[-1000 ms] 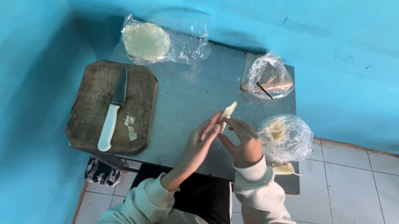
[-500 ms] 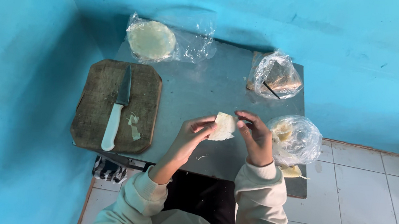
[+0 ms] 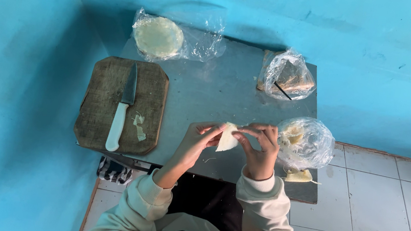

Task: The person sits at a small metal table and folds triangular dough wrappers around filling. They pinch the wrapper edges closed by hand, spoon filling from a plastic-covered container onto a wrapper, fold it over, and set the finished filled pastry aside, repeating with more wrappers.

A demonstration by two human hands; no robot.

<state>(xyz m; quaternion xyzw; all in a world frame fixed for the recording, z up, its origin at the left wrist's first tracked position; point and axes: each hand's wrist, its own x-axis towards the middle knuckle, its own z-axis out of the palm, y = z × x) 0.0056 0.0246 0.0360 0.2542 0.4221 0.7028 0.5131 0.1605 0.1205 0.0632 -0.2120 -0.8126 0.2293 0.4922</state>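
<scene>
Both hands met over the near part of the grey metal table [image 3: 208, 90], holding one pale, cream-coloured folded wrapper [image 3: 227, 138] between them. The left hand [image 3: 196, 142] pinched its left edge with thumb and fingertips, and the right hand [image 3: 261, 147] gripped its upper right edge, fingers curled over it. Just right of the right hand lay a rounded clear plastic bag [image 3: 307, 141] with yellowish filling inside, and a small yellow-white scrap [image 3: 298, 176] sat on the table edge below it. At the far right corner stood another clear bag [image 3: 288, 78] over brownish contents with a thin dark stick. At the far left corner a flat clear bag [image 3: 173, 38] held a round stack of pale discs. On the left, a dark, worn wooden cutting board [image 3: 100, 104] carried a knife [image 3: 120, 109] with a white handle and dark blade, lying lengthwise, with a few pale trimmings [image 3: 138, 126] just beside it. Blue walls enclosed the corner.
</scene>
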